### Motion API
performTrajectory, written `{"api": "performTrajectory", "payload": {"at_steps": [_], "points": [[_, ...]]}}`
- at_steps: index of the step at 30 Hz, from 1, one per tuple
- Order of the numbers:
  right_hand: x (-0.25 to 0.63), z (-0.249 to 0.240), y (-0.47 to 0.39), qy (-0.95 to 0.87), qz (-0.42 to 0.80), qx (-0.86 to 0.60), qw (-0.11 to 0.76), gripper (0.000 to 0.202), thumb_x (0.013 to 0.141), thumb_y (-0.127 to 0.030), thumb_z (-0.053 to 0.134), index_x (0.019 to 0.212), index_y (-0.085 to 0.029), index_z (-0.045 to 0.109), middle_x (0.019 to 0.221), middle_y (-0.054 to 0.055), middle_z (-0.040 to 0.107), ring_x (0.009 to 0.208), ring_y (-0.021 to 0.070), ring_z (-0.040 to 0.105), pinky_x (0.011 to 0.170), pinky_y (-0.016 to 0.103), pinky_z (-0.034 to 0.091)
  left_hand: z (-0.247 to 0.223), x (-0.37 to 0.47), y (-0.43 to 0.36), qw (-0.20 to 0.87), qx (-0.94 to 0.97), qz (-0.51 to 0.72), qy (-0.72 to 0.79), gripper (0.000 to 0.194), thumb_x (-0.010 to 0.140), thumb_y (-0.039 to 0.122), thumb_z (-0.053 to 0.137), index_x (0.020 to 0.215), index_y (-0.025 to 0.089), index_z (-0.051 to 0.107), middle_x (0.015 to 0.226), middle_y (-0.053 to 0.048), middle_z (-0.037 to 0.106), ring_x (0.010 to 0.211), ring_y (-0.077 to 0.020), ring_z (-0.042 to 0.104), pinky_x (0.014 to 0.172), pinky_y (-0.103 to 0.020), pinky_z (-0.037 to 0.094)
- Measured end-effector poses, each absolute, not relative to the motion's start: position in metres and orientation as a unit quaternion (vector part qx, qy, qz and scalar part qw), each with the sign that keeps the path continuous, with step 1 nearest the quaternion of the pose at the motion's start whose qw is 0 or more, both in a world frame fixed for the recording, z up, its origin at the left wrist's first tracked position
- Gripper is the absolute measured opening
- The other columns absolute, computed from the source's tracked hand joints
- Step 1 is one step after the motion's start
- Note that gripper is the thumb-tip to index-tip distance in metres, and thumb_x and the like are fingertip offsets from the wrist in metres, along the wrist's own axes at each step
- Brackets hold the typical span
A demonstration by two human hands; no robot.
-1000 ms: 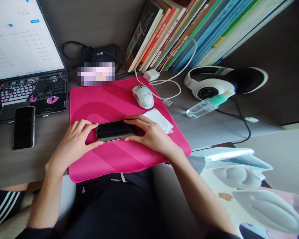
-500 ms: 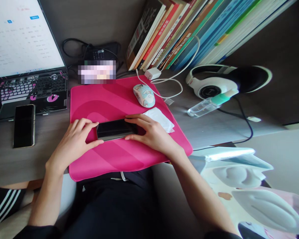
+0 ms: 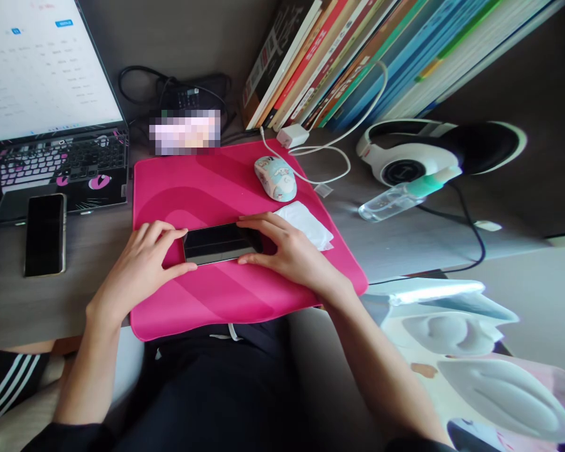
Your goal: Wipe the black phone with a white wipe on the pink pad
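A dark phone (image 3: 211, 243) lies sideways on the pink mat (image 3: 207, 182), screen up. My left hand (image 3: 144, 260) grips its left end between thumb and fingers. Around its right end are the thumb and fingers of my right hand (image 3: 287, 248), which cover part of that end. Just beyond my right hand rests a folded white cloth or tissue (image 3: 306, 223), and a patterned mouse (image 3: 276, 178) sits behind it. A second phone (image 3: 46, 235), also dark, lies on the desk left of the mat.
An open laptop (image 3: 66, 163) stands at the left. Books (image 3: 329, 63) line the back. White headphones (image 3: 405, 157), a clear bottle with a green collar (image 3: 395, 201) and a white charger with cable (image 3: 292, 135) lie to the right. A white chair (image 3: 452, 339) is beside the desk.
The view has shifted slightly, so objects at the back right appear a little further right. Both hands keep the same hold on the phone.
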State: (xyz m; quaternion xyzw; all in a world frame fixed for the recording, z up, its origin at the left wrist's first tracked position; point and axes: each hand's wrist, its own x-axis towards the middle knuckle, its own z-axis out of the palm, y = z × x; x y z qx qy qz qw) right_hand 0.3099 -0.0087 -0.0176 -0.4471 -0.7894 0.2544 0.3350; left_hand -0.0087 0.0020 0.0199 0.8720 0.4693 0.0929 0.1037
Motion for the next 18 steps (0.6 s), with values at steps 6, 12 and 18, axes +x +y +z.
{"api": "performTrajectory", "payload": {"at_steps": [6,12,18], "points": [[0.3092,-0.0179,-0.0089,-0.79,0.245,-0.458,0.327,0.057,0.097,-0.05,0.077,0.149,-0.032,0.063,0.141,0.011,0.07,0.13,0.0351,0.068,0.115,0.057,0.055,0.0227,-0.0058,0.0011,0.076,0.879,0.071,0.466,0.062,0.102,0.061,0.064,0.15,0.024,0.054,0.141,-0.013,0.059,0.131,-0.0352,0.057,0.116,-0.053,0.047],[0.3089,-0.0166,-0.0097,-0.79,0.241,-0.46,0.326,0.057,0.097,-0.05,0.077,0.149,-0.031,0.062,0.141,0.012,0.07,0.13,0.0348,0.068,0.115,0.056,0.055,0.0232,-0.003,0.0007,0.067,0.88,0.071,0.464,0.065,0.1,0.063,0.066,0.151,0.024,0.054,0.14,-0.013,0.059,0.13,-0.0358,0.057,0.116,-0.054,0.047],[0.3094,-0.0178,-0.0091,-0.793,0.24,-0.456,0.325,0.058,0.096,-0.051,0.078,0.149,-0.031,0.063,0.142,0.012,0.069,0.131,0.0359,0.067,0.115,0.058,0.055,0.0223,-0.0027,0.0017,0.068,0.88,0.072,0.465,0.067,0.099,0.062,0.069,0.154,0.028,0.054,0.138,-0.012,0.06,0.127,-0.0357,0.058,0.114,-0.055,0.048]]}}
